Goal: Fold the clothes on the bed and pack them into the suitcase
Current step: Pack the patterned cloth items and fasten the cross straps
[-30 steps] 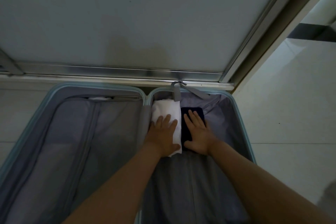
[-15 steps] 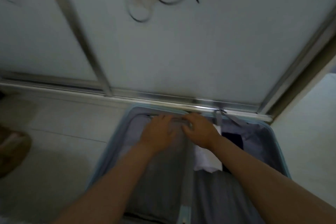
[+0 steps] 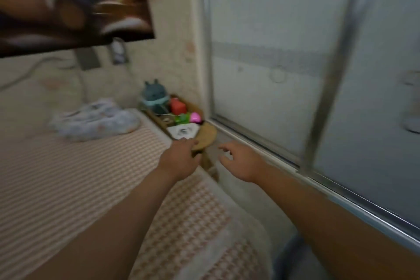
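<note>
A home bedroom is shown: a bed (image 3: 75,179) with checked sheet, a poster (image 3: 68,4), toys (image 3: 156,98) on a small bedside shelf (image 3: 204,137).

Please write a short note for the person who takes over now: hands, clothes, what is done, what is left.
Left hand: open, empty, stretched out beside a small wooden table.
Right hand: open, empty, fingers loosely curled, in the air.
Clothes: one pale crumpled heap lies unfolded on the bed, beyond both hands.
Done: cannot tell; the inside of the suitcase is not in view.
Left: fold the heap and pack it.
</note>
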A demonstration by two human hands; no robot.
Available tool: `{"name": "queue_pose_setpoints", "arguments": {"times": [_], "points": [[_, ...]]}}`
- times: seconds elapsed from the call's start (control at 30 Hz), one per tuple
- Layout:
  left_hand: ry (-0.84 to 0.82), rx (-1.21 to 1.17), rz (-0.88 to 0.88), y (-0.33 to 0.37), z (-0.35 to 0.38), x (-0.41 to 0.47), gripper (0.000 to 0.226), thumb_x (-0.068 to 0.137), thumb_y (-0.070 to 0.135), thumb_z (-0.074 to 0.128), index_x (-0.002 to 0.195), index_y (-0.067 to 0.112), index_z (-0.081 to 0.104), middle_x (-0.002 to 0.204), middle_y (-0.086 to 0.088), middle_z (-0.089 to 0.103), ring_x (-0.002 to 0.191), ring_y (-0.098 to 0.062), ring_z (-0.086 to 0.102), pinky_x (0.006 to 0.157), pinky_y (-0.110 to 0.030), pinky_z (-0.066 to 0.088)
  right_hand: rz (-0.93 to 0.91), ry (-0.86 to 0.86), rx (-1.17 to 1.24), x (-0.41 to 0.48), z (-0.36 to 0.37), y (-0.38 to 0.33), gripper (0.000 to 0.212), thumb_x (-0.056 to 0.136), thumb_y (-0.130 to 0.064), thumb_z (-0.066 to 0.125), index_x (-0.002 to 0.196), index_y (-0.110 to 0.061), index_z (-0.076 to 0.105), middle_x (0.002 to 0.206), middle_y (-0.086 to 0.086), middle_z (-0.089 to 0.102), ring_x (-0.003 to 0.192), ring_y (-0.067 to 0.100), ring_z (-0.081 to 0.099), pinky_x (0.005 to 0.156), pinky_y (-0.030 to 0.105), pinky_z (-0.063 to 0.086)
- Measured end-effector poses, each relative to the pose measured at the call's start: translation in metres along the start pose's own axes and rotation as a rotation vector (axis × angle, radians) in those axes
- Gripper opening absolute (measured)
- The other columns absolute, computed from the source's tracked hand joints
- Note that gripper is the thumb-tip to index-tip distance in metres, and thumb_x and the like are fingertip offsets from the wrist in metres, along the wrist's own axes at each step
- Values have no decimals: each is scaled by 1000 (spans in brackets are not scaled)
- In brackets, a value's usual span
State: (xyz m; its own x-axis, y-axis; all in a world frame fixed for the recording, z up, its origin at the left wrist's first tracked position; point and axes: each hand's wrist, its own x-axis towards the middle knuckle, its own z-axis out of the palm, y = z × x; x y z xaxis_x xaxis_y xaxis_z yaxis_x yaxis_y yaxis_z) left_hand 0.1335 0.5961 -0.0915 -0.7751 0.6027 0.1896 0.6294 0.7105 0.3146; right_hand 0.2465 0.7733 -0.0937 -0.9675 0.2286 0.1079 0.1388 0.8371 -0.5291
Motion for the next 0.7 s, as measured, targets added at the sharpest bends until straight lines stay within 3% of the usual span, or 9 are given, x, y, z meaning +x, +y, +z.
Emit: {"name": "queue_pose_setpoints", "arguments": {"times": [0.1, 0.27, 0.33, 0.4, 0.47, 0.57, 0.63, 0.7], "points": [[22, 61, -138, -97, -47, -1, 49, 91, 47, 54, 137, 31, 47, 136, 1, 50, 128, -22, 44, 101, -41, 43, -73, -117, 19, 67, 44, -82, 48, 96, -42, 53, 140, -26, 51, 139, 1, 54, 121, 18, 54, 96, 29, 44], [57, 135, -294, -241, -90, 20, 56, 91, 47, 56, 141, 25, 43, 144, -5, 45, 134, -27, 40, 108, -43, 38, -197, -221, -37, 181, 119, -180, 59, 93, -43, 58, 146, -24, 42, 149, 6, 41, 134, 23, 44, 110, 36, 38], [93, 147, -319, -288, -91, 37, 62, 89, 49, 55, 143, 20, 42, 145, -8, 44, 133, -31, 40, 108, -46, 37, -242, -197, -89, 228, 146, -205, 65, 91, -42, 61, 148, -22, 39, 151, 8, 37, 136, 26, 40, 110, 36, 36], [129, 172, -288, -323, -86, 56, 66, 87, 57, 40, 136, 14, 48, 135, -11, 52, 124, -35, 47, 102, -48, 41, -293, -125, -139, 271, 166, -226, 75, 87, -44, 64, 152, -22, 33, 155, 10, 30, 140, 28, 34, 111, 38, 35], [177, 168, -294, -352, -78, 74, 65, 91, 59, 24, 127, 14, 54, 123, -11, 58, 112, -35, 55, 95, -48, 45, -310, -91, -164, 314, 184, -237, 89, 80, -54, 64, 154, -26, 22, 159, 8, 20, 144, 33, 28, 112, 45, 36], [265, 121, -276, -372, -71, 89, 55, 99, 52, 33, 135, 14, 50, 131, -11, 57, 119, -34, 52, 100, -46, 44, -232, -128, -215, 376, 213, -235, 114, 57, -79, 57, 153, -41, 8, 162, 6, 19, 142, 34, 30, 108, 54, 40], [287, 84, -252, -380, -72, 96, 52, 100, 47, 40, 143, 18, 43, 142, -8, 49, 129, -31, 44, 106, -44, 38, -237, -158, -264, 386, 219, -240, 97, 56, -85, 56, 143, -46, 34, 147, -3, 47, 126, 28, 50, 100, 47, 47], [283, 44, -239, -388, -79, 105, 50, 100, 46, 40, 145, 25, 40, 148, -3, 44, 135, -27, 37, 110, -42, 33, -280, -190, -187, 379, 216, -250, 51, 80, -74, 54, 111, -34, 65, 107, -18, 65, 99, 10, 61, 83, 31, 50]]}}
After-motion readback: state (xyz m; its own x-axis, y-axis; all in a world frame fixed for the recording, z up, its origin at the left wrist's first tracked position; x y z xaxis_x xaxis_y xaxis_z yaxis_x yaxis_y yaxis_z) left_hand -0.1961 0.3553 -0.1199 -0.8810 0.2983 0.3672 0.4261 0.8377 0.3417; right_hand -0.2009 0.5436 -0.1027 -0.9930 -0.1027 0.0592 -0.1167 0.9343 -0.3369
